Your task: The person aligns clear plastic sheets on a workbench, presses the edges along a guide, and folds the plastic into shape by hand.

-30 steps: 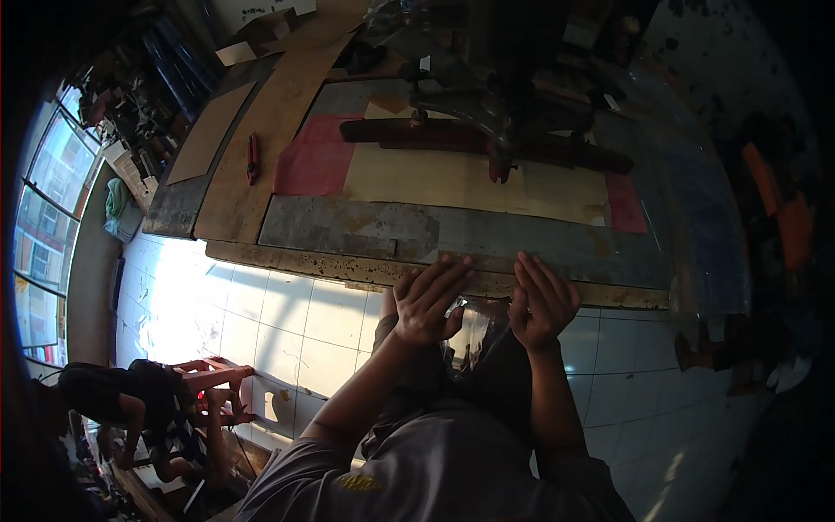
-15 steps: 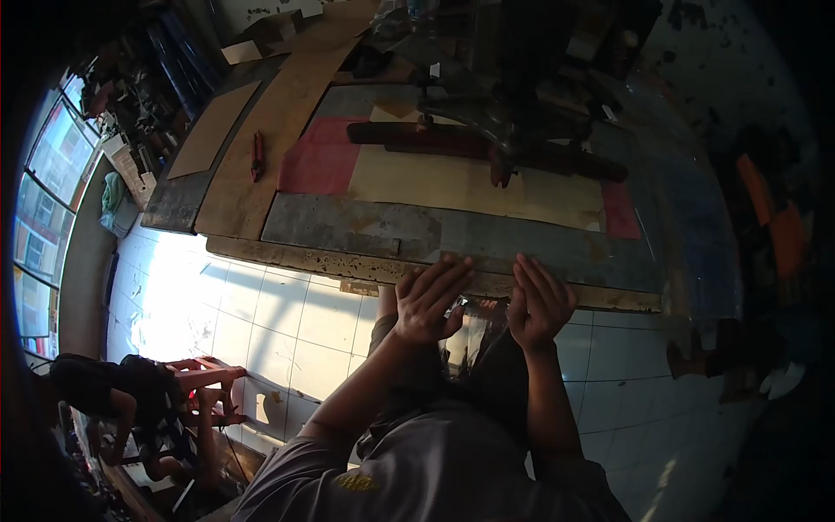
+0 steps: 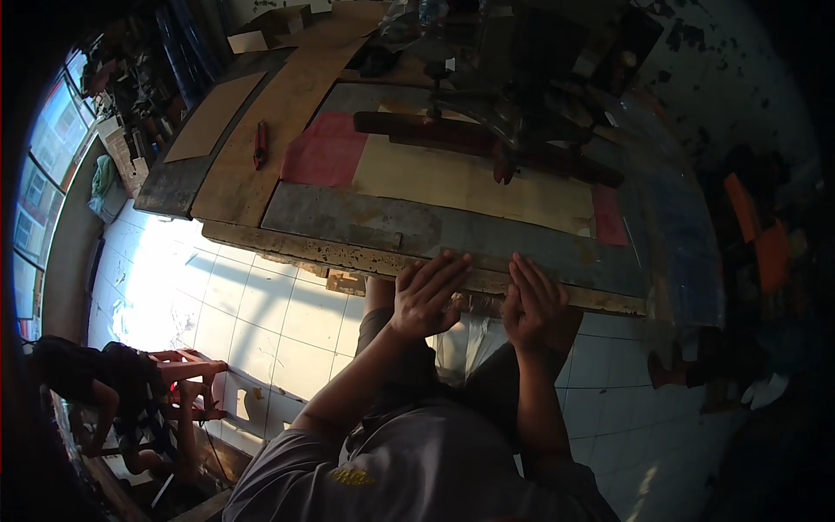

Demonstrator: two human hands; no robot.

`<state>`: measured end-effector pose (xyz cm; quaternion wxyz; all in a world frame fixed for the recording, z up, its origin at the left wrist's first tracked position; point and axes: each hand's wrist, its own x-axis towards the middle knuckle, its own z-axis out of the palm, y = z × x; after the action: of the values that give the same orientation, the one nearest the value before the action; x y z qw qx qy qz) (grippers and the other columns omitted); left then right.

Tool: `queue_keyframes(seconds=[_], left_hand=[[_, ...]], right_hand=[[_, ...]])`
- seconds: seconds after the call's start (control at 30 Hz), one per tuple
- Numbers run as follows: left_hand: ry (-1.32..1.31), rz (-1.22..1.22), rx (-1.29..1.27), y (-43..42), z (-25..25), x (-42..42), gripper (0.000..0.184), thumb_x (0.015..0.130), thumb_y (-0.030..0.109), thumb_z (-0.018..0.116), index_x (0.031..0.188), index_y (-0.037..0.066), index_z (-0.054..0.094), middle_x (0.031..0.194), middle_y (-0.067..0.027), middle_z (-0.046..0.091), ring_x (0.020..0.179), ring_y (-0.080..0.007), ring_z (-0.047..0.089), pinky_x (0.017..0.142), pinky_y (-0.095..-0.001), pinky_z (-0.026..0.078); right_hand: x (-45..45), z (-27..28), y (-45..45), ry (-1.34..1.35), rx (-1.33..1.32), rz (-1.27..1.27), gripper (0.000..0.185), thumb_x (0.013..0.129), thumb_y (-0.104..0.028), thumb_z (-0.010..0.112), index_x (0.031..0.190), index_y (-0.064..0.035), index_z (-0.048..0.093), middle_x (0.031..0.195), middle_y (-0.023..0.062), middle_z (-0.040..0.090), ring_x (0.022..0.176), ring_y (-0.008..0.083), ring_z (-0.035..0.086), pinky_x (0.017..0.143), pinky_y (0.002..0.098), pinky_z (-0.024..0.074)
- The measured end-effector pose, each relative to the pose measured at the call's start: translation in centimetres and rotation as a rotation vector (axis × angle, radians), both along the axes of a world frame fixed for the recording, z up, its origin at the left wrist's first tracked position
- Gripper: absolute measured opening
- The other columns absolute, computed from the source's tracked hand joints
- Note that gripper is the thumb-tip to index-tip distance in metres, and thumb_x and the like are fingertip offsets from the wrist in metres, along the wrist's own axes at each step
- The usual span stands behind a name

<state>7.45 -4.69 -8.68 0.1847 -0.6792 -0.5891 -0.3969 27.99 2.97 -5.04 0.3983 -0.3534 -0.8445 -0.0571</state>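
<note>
My left hand (image 3: 427, 294) lies on the front edge of a worn workbench (image 3: 296, 248), fingers stretched over the rim and thumb apart. A short way to its right, my right hand (image 3: 532, 304) rests on the same edge, its fingers long and nearly side by side. Neither hand holds anything. Beyond them, on the grey bench top, lies a pale yellow sheet (image 3: 444, 178) with a red section (image 3: 326, 148) at its left end and a smaller red section (image 3: 609, 216) at its right. A dark metal press bar (image 3: 417, 130) spans the sheet.
A red-handled tool (image 3: 260, 144) lies on a brown board at the left, near a cardboard sheet (image 3: 213, 117). Clear plastic sheeting (image 3: 687, 235) hangs at the right. Another person (image 3: 109, 378) is at lower left by a red stool (image 3: 196, 370). An orange object (image 3: 770, 252) stands far right.
The view has shifted slightly, so the bench and floor appear a little to the left. Both hands stay on the bench edge. The legs below the bench have spread somewhat.
</note>
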Motion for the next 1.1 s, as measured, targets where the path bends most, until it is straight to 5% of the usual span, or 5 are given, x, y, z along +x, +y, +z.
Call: queue_keyframes(seconds=[0.17,0.57,0.87,1.03,1.1], left_hand=[[0.01,0.022,0.001,0.1,0.0,0.1,0.042,0.092,0.029,0.065,0.132,0.018,0.072,0.144,0.0032,0.066,0.135,-0.0172,0.059,0.116,-0.0396,0.031],[0.026,0.044,0.028,0.1,-0.1,0.2,0.038,0.092,0.027,0.067,0.129,0.019,0.074,0.139,0.0042,0.069,0.132,-0.0168,0.061,0.117,-0.0401,0.03],[0.04,0.041,0.006,0.1,0.1,0.2,0.039,0.091,0.033,0.071,0.128,0.022,0.074,0.14,0.0054,0.068,0.132,-0.0165,0.061,0.114,-0.0392,0.032],[0.002,0.047,-0.016,-0.1,0.8,0.8,0.04,0.085,0.023,0.07,0.125,0.022,0.076,0.138,0.0028,0.07,0.131,-0.0209,0.061,0.115,-0.0419,0.031],[0.012,0.049,-0.041,-0.1,0.8,0.8,0.041,0.086,0.026,0.071,0.127,0.022,0.075,0.14,0.003,0.068,0.134,-0.0205,0.059,0.116,-0.0422,0.03]], right_hand=[[-0.1,-0.3,0.1,0.065,-0.05,0.041,0.03,0.099,-0.019,0.061,0.124,-0.009,0.074,0.134,0.0005,0.072,0.129,0.0204,0.064,0.107,0.0416,0.0367],[-4.2,2.7,1.4,-0.256,-0.218,0.004,0.058,0.106,-0.034,0.055,0.153,-0.0017,0.047,0.161,0.0172,0.044,0.153,0.0315,0.038,0.123,0.0593,0.0282],[-3.9,2.9,1.2,-0.213,-0.237,0.039,0.06,0.104,-0.034,0.058,0.152,0.0,0.047,0.162,0.018,0.043,0.153,0.0321,0.039,0.121,0.0591,0.031],[-3.1,3.5,0.6,-0.122,-0.261,0.121,0.059,0.103,-0.031,0.061,0.151,-0.0002,0.049,0.162,0.0184,0.042,0.153,0.0351,0.037,0.122,0.0595,0.0292],[-1.8,3.1,-0.6,0.04,-0.207,0.162,0.055,0.099,-0.027,0.067,0.146,-0.0012,0.054,0.154,0.018,0.049,0.146,0.0366,0.044,0.118,0.0566,0.0337]])
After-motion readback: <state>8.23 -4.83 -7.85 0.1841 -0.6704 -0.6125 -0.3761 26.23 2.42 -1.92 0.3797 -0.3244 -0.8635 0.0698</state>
